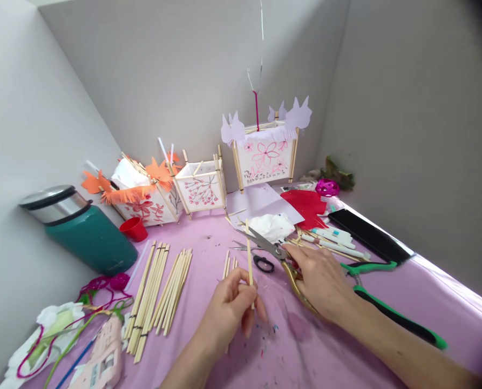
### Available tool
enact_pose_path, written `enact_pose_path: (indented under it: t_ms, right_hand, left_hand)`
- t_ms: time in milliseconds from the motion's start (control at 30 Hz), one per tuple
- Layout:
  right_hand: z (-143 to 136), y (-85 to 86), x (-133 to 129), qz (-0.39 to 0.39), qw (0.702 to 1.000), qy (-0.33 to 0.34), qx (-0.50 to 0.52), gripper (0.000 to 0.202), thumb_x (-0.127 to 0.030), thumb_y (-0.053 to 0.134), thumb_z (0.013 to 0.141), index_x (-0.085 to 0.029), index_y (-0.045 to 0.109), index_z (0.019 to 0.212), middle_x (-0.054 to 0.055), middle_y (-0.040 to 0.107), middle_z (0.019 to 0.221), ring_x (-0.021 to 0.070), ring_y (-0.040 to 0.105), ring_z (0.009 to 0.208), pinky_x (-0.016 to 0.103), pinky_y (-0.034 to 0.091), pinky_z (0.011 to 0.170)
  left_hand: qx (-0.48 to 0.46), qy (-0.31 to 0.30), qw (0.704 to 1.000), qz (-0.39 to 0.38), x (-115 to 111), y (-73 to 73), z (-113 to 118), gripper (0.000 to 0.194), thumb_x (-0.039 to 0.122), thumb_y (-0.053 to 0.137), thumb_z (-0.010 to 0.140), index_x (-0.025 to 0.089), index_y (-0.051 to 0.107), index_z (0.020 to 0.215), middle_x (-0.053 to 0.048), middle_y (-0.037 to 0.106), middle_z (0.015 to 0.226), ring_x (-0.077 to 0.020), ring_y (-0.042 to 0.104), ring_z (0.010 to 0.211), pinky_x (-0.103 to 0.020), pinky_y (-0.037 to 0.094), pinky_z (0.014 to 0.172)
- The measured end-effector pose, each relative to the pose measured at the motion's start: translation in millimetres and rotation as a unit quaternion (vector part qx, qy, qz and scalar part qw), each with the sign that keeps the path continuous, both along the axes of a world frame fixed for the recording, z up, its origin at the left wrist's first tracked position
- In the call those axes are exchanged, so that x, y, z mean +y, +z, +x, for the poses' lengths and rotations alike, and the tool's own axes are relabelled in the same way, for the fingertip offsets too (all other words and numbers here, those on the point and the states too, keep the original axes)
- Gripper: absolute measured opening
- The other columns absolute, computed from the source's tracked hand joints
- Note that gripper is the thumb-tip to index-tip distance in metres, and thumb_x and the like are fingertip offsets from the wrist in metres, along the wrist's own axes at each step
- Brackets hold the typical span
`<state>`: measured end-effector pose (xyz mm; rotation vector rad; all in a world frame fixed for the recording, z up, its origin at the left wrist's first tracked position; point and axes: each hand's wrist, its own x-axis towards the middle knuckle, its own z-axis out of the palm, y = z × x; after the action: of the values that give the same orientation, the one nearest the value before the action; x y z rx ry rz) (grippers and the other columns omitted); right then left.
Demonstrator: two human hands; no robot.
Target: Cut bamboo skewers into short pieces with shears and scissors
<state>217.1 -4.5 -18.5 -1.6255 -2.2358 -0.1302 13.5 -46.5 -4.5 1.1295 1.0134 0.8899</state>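
Note:
Near the middle, my left hand point(235, 305) pinches a pale wooden stick point(249, 254) that stands nearly upright. My right hand point(319, 278) is wrapped round the gold handles of large scissors point(271, 247). Their blades point left and reach the upper part of the stick. Black-handled small scissors point(264, 263) lie on the cloth just behind my hands. A few shorter sticks point(226, 265) lie partly hidden behind my left hand. Left of it, two groups of sticks lie side by side: longer ones with black marks point(148, 297) and plainer ones point(175, 292).
Decorated paper lanterns point(202, 192) stand along the back wall. A teal bottle point(90, 237), a red cup point(134, 229) and a pink glue gun point(105, 356) are on the left. Green-handled pliers point(398, 313), a black phone-like object point(370, 236) and markers point(333, 246) lie on the right.

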Motion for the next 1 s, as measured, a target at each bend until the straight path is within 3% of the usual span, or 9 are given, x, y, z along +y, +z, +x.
enact_pose_path:
  t_ms: [167,300,533,667,733,867,1000]
  right_hand:
    - [-1,-4.9,-1,-0.007,1.0,0.011,0.016,0.03,-0.019,0.051,0.087,-0.018,0.065,0.113,0.01,0.073,0.096,0.0273,0.065,0.091,0.037,0.038,0.082]
    - [-4,-2.0,-4,-0.042,0.998,0.039,0.031,0.029,-0.018,0.052,0.086,-0.019,0.066,0.111,0.007,0.073,0.09,0.0262,0.065,0.088,0.037,0.038,0.08]
    - [-12,-3.9,-14,-0.061,0.992,0.1,0.054,0.03,-0.019,0.05,0.088,-0.019,0.065,0.114,0.007,0.073,0.094,0.0266,0.064,0.09,0.04,0.038,0.085]
    - [-13,-7.1,-14,-0.075,0.989,0.108,0.07,0.03,-0.019,0.05,0.089,-0.021,0.066,0.113,0.006,0.073,0.091,0.0253,0.064,0.085,0.038,0.041,0.079]
    - [-12,-10.0,-11,-0.07,0.99,0.091,0.084,0.031,-0.02,0.051,0.088,-0.021,0.065,0.116,0.008,0.072,0.095,0.0254,0.065,0.086,0.036,0.043,0.077]
    - [-8,-16.6,-5,-0.054,0.991,0.075,0.097,0.037,-0.018,0.052,0.085,-0.02,0.063,0.12,0.01,0.071,0.102,0.0263,0.065,0.09,0.036,0.046,0.077]
    - [-7,-19.4,-6,-0.042,0.991,0.093,0.088,0.036,-0.019,0.051,0.087,-0.02,0.063,0.121,0.01,0.07,0.099,0.0269,0.066,0.088,0.037,0.047,0.076]
  left_hand:
    - [0.001,0.018,1.0,0.001,4,0.1,-3,0.028,0.041,0.069,0.075,0.019,0.054,0.083,-0.002,0.068,0.066,-0.0081,0.045,0.038,-0.022,0.034,0.041]
    - [0.014,0.083,0.996,0.021,8,1.4,-6,0.036,0.046,0.068,0.078,0.015,0.064,0.095,-0.004,0.068,0.07,-0.0093,0.049,0.049,-0.022,0.037,0.048]
    - [-0.044,0.162,0.986,0.013,10,-0.3,-11,0.034,0.045,0.071,0.078,0.018,0.058,0.092,0.002,0.063,0.066,-0.0054,0.038,0.043,-0.019,0.026,0.042]
    - [-0.052,0.162,0.985,0.013,10,-3.3,-15,0.031,0.042,0.069,0.08,0.02,0.053,0.095,0.005,0.06,0.06,-0.0039,0.033,0.039,-0.017,0.02,0.039]
    - [-0.049,0.151,0.987,0.018,9,-3.2,-16,0.037,0.041,0.069,0.082,0.019,0.053,0.108,0.006,0.059,0.06,-0.0039,0.032,0.039,-0.017,0.02,0.038]
    - [-0.035,0.139,0.99,0.011,6,-1.5,-15,0.069,0.041,0.069,0.081,0.015,0.043,0.139,0.005,0.061,0.06,-0.0047,0.032,0.038,-0.019,0.021,0.038]
    - [-0.031,0.145,0.989,0.008,6,-1.1,-15,0.08,0.04,0.07,0.079,0.013,0.038,0.147,0.003,0.062,0.063,-0.0043,0.031,0.037,-0.021,0.02,0.037]
